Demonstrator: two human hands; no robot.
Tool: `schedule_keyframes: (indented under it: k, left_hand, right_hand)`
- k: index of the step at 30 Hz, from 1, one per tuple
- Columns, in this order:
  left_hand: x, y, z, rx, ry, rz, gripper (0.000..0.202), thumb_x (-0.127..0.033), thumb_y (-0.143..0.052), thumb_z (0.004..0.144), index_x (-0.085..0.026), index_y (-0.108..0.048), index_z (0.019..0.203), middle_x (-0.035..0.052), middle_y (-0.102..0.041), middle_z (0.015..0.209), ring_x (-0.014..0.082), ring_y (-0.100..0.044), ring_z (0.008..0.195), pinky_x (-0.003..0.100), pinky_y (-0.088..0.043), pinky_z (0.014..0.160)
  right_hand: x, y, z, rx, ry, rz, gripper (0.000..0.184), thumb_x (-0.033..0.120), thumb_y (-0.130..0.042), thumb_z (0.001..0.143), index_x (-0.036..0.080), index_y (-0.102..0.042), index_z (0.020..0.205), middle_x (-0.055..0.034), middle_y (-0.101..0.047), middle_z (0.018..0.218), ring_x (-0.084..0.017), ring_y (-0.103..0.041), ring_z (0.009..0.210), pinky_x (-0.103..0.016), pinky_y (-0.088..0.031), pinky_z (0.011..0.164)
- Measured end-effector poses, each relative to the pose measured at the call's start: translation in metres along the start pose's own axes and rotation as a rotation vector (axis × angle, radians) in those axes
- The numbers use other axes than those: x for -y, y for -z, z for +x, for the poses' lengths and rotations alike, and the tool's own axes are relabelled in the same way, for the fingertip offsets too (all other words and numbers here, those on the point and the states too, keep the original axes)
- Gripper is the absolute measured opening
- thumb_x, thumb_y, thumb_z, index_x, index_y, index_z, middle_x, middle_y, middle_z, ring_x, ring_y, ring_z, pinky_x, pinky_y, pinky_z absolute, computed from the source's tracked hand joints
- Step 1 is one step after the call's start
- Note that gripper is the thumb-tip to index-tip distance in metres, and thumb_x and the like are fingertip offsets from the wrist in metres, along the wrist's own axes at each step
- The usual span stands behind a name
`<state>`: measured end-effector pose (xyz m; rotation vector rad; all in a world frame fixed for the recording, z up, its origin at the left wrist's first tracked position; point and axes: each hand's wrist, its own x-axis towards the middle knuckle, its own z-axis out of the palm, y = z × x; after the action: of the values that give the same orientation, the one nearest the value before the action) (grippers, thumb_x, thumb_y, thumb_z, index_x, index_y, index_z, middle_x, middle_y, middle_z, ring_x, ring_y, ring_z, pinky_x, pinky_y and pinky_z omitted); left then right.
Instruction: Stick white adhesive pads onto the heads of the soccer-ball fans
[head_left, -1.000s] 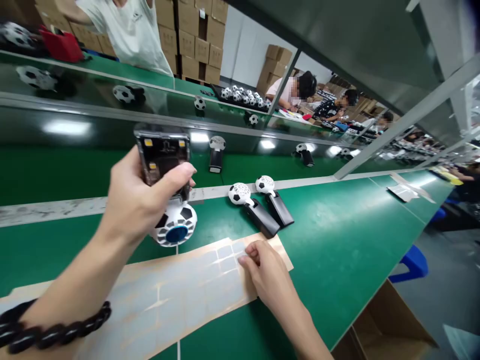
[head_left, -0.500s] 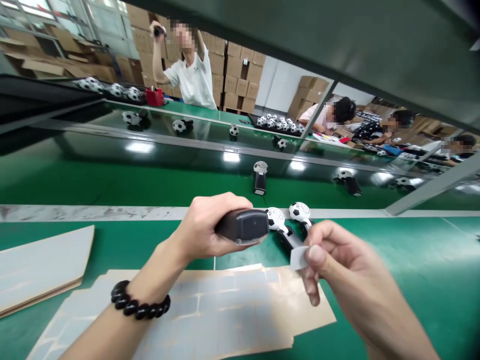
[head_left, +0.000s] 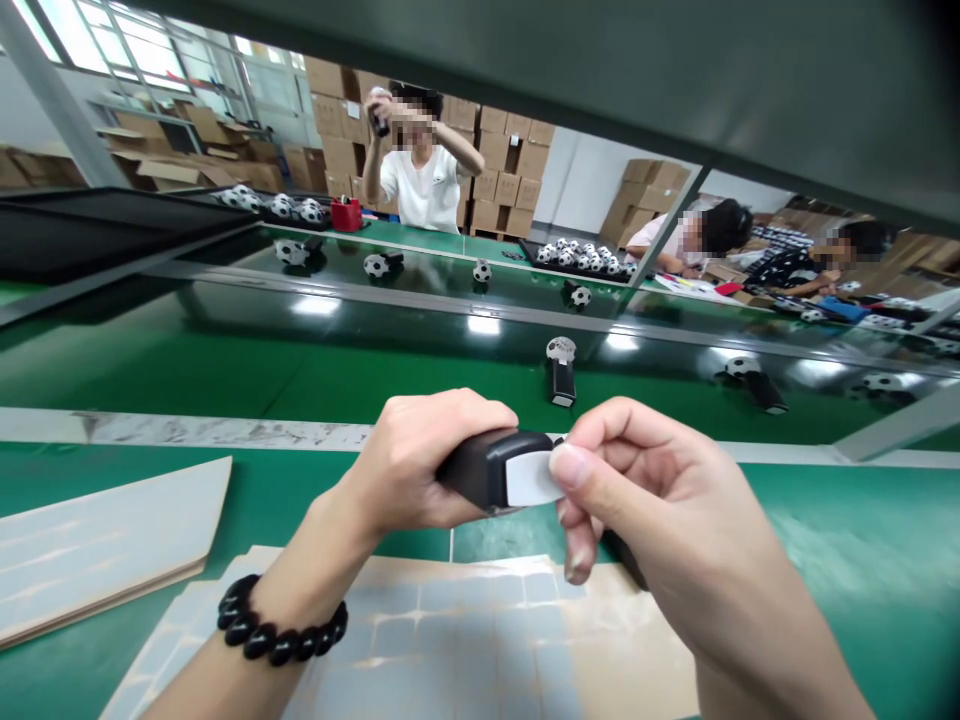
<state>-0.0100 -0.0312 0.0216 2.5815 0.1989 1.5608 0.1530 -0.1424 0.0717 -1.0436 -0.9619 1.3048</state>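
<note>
My left hand (head_left: 420,455), with a black bead bracelet on the wrist, is wrapped round a black handle (head_left: 469,475). Its flat end faces right, and its other end is hidden in my grip. Between thumb and forefinger, my right hand (head_left: 652,490) pinches the edge of a white sticker (head_left: 531,479). The sticker lies against the handle's end face. Below both hands, backing sheets (head_left: 420,640) with rows of pale labels lie on the green bench; their right part is bare backing. A dark object (head_left: 626,560) is mostly hidden behind my right hand.
Beyond the bench's pale edge strip, soccer-ball-headed devices with black handles (head_left: 562,380) lie on a green conveyor (head_left: 262,365). A stack of label sheets (head_left: 112,540) sits at left. A shelf (head_left: 600,90) overhangs the top. Several people work across the line, one (head_left: 427,185) with raised arms.
My right hand has moved left and brought the sticker onto the handle's end. My left hand keeps its hold. The view has shifted slightly, and the two nearby ball-headed devices are now mostly covered.
</note>
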Motion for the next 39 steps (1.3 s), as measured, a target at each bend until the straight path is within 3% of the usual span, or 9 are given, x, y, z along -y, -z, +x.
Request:
schedule_keyframes:
  k: [7, 17, 22, 29, 36, 39]
  left_hand:
    - [0.0, 0.001, -0.001, 0.008, 0.016, 0.01, 0.02, -0.038, -0.062, 0.095, -0.019, -0.058, 0.099, 0.0034, -0.074, 0.081, 0.0128, -0.071, 0.068, 0.02, -0.052, 0.058]
    - [0.0, 0.0, -0.002, 0.017, 0.031, 0.005, 0.019, -0.035, -0.064, 0.093, -0.019, -0.058, 0.1, 0.0037, -0.074, 0.082, 0.0143, -0.072, 0.069, 0.022, -0.054, 0.06]
    - [0.001, 0.0, -0.002, 0.02, 0.028, 0.02, 0.018, -0.035, -0.062, 0.095, -0.018, -0.058, 0.098, 0.0035, -0.073, 0.08, 0.0136, -0.071, 0.067, 0.02, -0.052, 0.059]
    - [-0.001, 0.001, -0.001, 0.019, 0.033, 0.029, 0.017, -0.035, -0.063, 0.094, -0.019, -0.058, 0.098, 0.0035, -0.074, 0.08, 0.0137, -0.071, 0.067, 0.021, -0.053, 0.059]
    - [0.0, 0.001, 0.0, 0.014, 0.021, 0.019, 0.019, -0.036, -0.065, 0.092, -0.019, -0.058, 0.098, 0.0034, -0.074, 0.08, 0.0143, -0.071, 0.066, 0.022, -0.053, 0.058]
    - [0.0, 0.001, 0.0, 0.014, 0.019, 0.016, 0.019, -0.035, -0.065, 0.092, -0.019, -0.058, 0.099, 0.0043, -0.074, 0.081, 0.0149, -0.071, 0.067, 0.022, -0.053, 0.058]
  right_hand:
    - [0.001, -0.002, 0.001, -0.02, 0.005, -0.032, 0.018, 0.02, -0.084, 0.081, 0.02, -0.068, 0.072, 0.007, -0.07, 0.058, -0.005, -0.065, 0.044, -0.01, -0.054, 0.047]
    - [0.001, -0.004, -0.001, -0.009, 0.005, -0.001, 0.02, 0.028, -0.083, 0.085, 0.02, -0.069, 0.073, 0.0071, -0.07, 0.058, -0.004, -0.065, 0.045, -0.009, -0.054, 0.048]
    - [0.003, -0.009, -0.004, -0.083, -0.011, 0.02, 0.02, 0.023, -0.083, 0.084, 0.02, -0.068, 0.07, 0.0076, -0.069, 0.057, -0.003, -0.063, 0.044, -0.008, -0.053, 0.048]
    - [0.0, 0.002, 0.006, 0.074, 0.019, -0.033, 0.02, 0.03, -0.082, 0.086, 0.019, -0.068, 0.076, 0.0056, -0.072, 0.061, -0.007, -0.068, 0.046, -0.013, -0.058, 0.048]
    - [0.001, -0.007, 0.0, -0.06, -0.013, -0.011, 0.021, 0.026, -0.082, 0.084, 0.019, -0.066, 0.072, 0.0075, -0.068, 0.057, -0.005, -0.063, 0.043, -0.012, -0.055, 0.047]
    - [0.001, -0.005, 0.001, -0.001, 0.0, -0.006, 0.021, 0.028, -0.081, 0.085, 0.02, -0.066, 0.072, 0.0072, -0.069, 0.058, -0.006, -0.064, 0.044, -0.013, -0.056, 0.047]
